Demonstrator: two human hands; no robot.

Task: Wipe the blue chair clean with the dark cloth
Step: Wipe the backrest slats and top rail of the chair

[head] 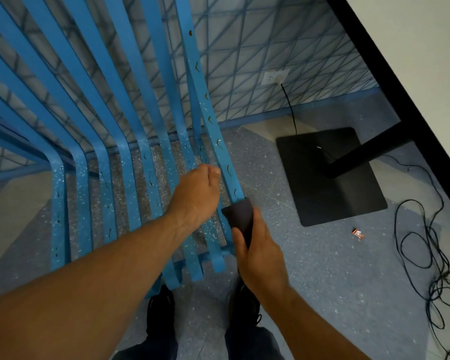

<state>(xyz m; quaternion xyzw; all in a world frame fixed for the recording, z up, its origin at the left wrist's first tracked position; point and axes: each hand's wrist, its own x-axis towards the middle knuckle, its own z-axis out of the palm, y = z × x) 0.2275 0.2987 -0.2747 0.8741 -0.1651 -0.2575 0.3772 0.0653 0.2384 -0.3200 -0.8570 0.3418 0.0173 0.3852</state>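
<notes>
The blue chair is made of long curved slats and fills the left and centre of the view. Its slats carry pale specks and small dark marks. My right hand grips the dark cloth, which is wrapped around the rightmost slat near the seat's front. My left hand rests just left of that slat, fingers curled down around a neighbouring slat, thumb touching the rightmost one. My shoes show below the seat's front edge.
A black table base plate with its post stands on the floor to the right, under a white tabletop. Tangled black cable lies at far right. A small red wrapper lies on the speckled floor. A wall socket is behind.
</notes>
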